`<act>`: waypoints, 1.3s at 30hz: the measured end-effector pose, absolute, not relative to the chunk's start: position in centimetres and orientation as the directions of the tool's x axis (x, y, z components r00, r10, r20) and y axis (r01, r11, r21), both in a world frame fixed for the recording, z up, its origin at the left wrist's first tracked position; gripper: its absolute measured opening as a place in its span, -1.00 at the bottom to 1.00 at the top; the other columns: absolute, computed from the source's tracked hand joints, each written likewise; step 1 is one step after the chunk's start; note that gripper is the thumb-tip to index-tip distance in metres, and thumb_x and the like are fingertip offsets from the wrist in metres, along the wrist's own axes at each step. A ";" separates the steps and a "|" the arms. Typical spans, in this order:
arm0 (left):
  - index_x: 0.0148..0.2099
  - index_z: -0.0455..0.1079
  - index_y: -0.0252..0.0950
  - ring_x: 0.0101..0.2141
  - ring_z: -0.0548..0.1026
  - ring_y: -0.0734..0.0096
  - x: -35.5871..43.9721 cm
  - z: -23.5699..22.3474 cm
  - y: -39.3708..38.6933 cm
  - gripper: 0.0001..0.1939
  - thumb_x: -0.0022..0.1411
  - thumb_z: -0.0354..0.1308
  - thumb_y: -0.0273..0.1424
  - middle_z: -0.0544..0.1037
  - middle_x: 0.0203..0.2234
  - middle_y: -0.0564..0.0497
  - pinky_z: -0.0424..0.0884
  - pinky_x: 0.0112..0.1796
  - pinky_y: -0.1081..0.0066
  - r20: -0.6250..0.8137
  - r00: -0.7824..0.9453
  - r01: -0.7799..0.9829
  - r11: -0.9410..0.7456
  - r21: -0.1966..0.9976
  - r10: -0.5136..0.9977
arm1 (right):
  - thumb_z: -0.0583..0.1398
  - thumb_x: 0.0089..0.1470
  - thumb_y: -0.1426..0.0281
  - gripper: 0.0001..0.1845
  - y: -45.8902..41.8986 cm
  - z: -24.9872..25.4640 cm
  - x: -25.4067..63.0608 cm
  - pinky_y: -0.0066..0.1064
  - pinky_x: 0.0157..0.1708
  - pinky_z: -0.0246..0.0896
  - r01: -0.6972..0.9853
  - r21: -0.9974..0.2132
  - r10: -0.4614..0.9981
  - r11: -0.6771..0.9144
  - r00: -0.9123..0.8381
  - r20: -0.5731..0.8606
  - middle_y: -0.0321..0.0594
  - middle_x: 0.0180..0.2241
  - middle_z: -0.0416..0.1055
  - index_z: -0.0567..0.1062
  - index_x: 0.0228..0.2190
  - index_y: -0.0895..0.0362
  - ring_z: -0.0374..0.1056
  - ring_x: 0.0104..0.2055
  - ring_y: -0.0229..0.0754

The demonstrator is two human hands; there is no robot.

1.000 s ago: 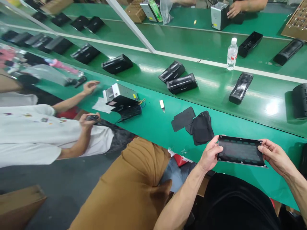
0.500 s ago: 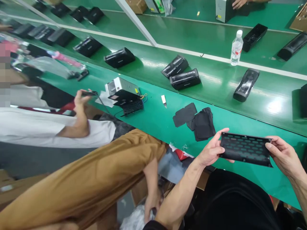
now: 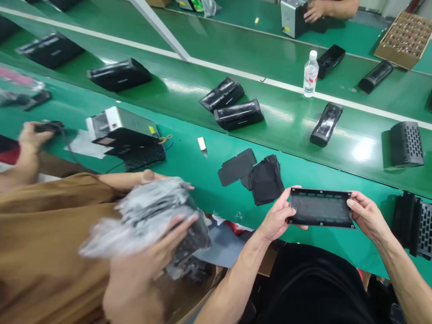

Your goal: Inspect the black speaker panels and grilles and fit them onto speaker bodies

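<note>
Between my two hands is a black slotted plastic panel (image 3: pixel 321 211), its hollow side facing up over the green table. My left hand (image 3: pixel 277 215) grips its left end, thumb on the inner face. At the right end, my right hand (image 3: pixel 368 217) pinches the edge with the thumb on top. A dark sheet seems to cover much of the inside, though slots still show along the top edge. Left of the panel lies a stack of black fabric sheets (image 3: pixel 268 180), partly overlapping a flatter group of black sheets (image 3: pixel 237 166).
Black speaker housings (image 3: pixel 239 114) lie on the green conveyor (image 3: pixel 286 153). More slotted panels (image 3: pixel 407 220) stand at the right. A water bottle (image 3: pixel 310 74) stands beyond. A co-worker at the left holds a plastic-wrapped bundle (image 3: pixel 158 211); a metal-cased device (image 3: pixel 121 128) sits nearby.
The panel, held in both hands, now lies more level, with fewer slots seen through. The view has shifted right. The co-worker beside me has lifted a plastic-wrapped bundle above the table edge.
</note>
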State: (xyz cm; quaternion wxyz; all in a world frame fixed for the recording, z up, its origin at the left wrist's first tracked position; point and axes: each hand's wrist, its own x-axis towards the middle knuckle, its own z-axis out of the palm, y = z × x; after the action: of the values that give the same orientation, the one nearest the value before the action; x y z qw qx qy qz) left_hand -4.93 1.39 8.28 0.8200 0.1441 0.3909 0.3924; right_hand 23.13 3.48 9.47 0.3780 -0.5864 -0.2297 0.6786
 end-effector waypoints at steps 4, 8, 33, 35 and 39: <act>0.34 0.25 -0.15 -0.39 0.65 0.33 -4.6 8.4 1.6 -0.26 0.09 0.22 -0.49 0.60 0.01 -0.09 0.70 -0.42 0.27 -0.535 0.379 -0.546 0.649 0.529 0.755 | 0.61 -0.21 0.05 -0.46 3.6 9.5 22.9 -0.43 -0.52 0.22 -0.223 -0.776 0.798 -0.590 -0.016 -0.602 -0.37 -0.47 0.37 0.53 -0.33 0.02 0.23 -0.51 -0.27; 0.34 0.23 -0.16 -0.40 0.65 0.34 -4.4 8.5 1.8 -0.24 0.07 0.22 -0.50 0.60 0.03 -0.09 0.70 -0.41 0.25 -0.546 0.371 -0.530 0.654 0.540 0.751 | 0.61 -0.24 0.04 -0.44 3.7 9.5 22.9 -0.43 -0.52 0.22 -0.227 -0.777 0.798 -0.588 -0.002 -0.603 -0.38 -0.48 0.35 0.52 -0.33 0.02 0.23 -0.51 -0.27; 0.36 0.24 -0.16 -0.38 0.65 0.30 -4.0 7.2 1.2 -0.23 0.08 0.24 -0.50 0.62 -0.05 -0.08 0.67 -0.38 0.28 -0.531 0.366 -0.562 0.637 0.528 0.764 | 0.59 -0.18 0.03 -0.46 3.6 9.1 23.2 -0.33 -0.45 0.38 -0.243 -0.741 0.766 -0.626 -0.011 -0.643 -0.31 -0.42 0.52 0.53 -0.29 0.00 0.42 -0.46 -0.14; 0.38 0.22 -0.16 -0.40 0.65 0.30 -4.0 7.1 1.1 -0.21 0.08 0.26 -0.48 0.62 -0.05 -0.08 0.67 -0.38 0.26 -0.514 0.376 -0.578 0.628 0.520 0.771 | 0.58 -0.16 0.02 -0.47 3.7 9.0 23.3 -0.32 -0.43 0.40 -0.244 -0.739 0.763 -0.628 -0.009 -0.646 -0.28 -0.41 0.56 0.56 -0.28 0.00 0.46 -0.44 -0.11; 0.30 0.29 -0.13 -0.34 0.68 0.17 -5.1 6.4 1.3 -0.39 0.24 0.32 -0.21 0.64 -0.05 -0.10 0.66 -0.38 0.21 -0.449 0.450 -0.647 0.628 0.432 0.772 | 0.60 -0.20 0.00 -0.46 4.5 8.6 22.7 -0.30 -0.44 0.43 -0.263 -0.721 0.747 -0.641 0.000 -0.665 -0.24 -0.42 0.60 0.61 -0.27 0.01 0.50 -0.45 -0.08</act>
State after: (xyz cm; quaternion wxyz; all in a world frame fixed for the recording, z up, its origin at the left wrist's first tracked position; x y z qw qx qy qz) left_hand -5.15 1.34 6.45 0.8456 0.0991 0.3149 0.4196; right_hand 22.73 4.55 8.63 0.3727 -0.6011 -0.2013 0.6777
